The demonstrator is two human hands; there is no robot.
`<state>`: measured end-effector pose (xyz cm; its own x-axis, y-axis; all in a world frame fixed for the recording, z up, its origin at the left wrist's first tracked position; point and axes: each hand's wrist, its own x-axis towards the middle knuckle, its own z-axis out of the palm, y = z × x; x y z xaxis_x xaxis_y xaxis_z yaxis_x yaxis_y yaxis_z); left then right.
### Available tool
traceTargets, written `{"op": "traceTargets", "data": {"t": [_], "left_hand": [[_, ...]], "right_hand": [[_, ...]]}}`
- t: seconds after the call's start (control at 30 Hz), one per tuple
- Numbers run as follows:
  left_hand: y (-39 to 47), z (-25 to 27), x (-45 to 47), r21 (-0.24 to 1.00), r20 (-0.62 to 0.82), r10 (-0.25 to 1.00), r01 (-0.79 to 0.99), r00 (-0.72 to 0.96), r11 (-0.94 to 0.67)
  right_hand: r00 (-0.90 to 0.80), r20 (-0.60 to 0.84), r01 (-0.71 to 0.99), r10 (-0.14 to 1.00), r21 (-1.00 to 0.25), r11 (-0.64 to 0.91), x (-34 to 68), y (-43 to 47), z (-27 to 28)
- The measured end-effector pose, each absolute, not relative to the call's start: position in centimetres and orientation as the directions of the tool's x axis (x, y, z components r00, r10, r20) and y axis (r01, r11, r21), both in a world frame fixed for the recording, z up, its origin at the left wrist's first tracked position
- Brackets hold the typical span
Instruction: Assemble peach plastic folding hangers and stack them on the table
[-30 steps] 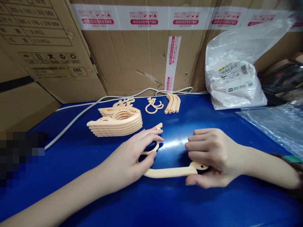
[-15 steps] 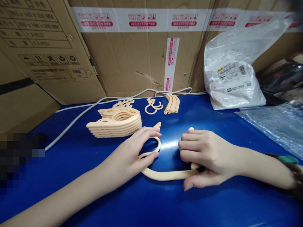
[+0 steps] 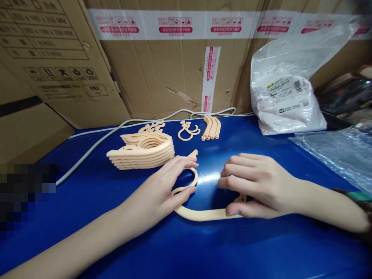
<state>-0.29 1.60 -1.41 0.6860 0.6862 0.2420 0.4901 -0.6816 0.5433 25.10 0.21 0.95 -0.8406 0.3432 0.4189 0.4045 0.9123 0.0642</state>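
Observation:
A beige curved plastic hanger piece (image 3: pixel 200 215) lies on the blue table in front of me. My left hand (image 3: pixel 171 182) grips its left end, thumb and fingers around a looped part (image 3: pixel 194 178). On its right end rests the thumb of my right hand (image 3: pixel 255 186), with the other fingers curled over. A small beige part with a hole (image 3: pixel 240 198) shows beneath that palm; the rest of it is hidden. Just behind my left hand sits a neat stack of matching hanger pieces (image 3: pixel 142 153).
Behind the stack lie small beige hooks (image 3: pixel 152 127), more hooks (image 3: pixel 187 131) and several short bent tubes (image 3: pixel 211 128). A white cable (image 3: pixel 99 141) runs along the back. Cardboard boxes (image 3: pixel 174 69) wall the far side. A white plastic bag (image 3: pixel 286 97) stands back right, near clear plastic film (image 3: pixel 337 151).
My right hand has shifted slightly, its thumb rising from below the bar onto its end and its fingers loosening. A pale tip above its fingers is now out of sight. My left hand stays put.

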Motion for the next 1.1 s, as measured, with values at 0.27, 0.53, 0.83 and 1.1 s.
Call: {"op": "traceTargets", "data": {"t": [0.27, 0.53, 0.83, 1.1], "left_hand": [[1.4, -1.1, -0.3, 0.554, 0.228, 0.7, 0.501, 0.677, -0.665], [1.4, -1.3, -0.4, 0.543, 0.205, 0.725, 0.539, 0.658, -0.643], [1.7, -1.2, -0.4, 0.522, 0.214, 0.728, 0.554, 0.651, -0.649], [2.1, -1.0, 0.0, 0.53, 0.219, 0.721, 0.541, 0.657, -0.654]], "right_hand": [[-0.767, 0.37, 0.611, 0.524, 0.173, 0.773, 25.6, 0.6, 1.6], [-0.813, 0.28, 0.545, 0.511, 0.054, 0.837, 24.6, 0.1, 0.8], [-0.893, 0.256, 0.379, 0.37, -0.014, 0.925, 24.1, -1.5, 0.8], [-0.924, 0.211, 0.3, 0.318, -0.113, 0.947, 23.4, -2.2, 1.0]]}}
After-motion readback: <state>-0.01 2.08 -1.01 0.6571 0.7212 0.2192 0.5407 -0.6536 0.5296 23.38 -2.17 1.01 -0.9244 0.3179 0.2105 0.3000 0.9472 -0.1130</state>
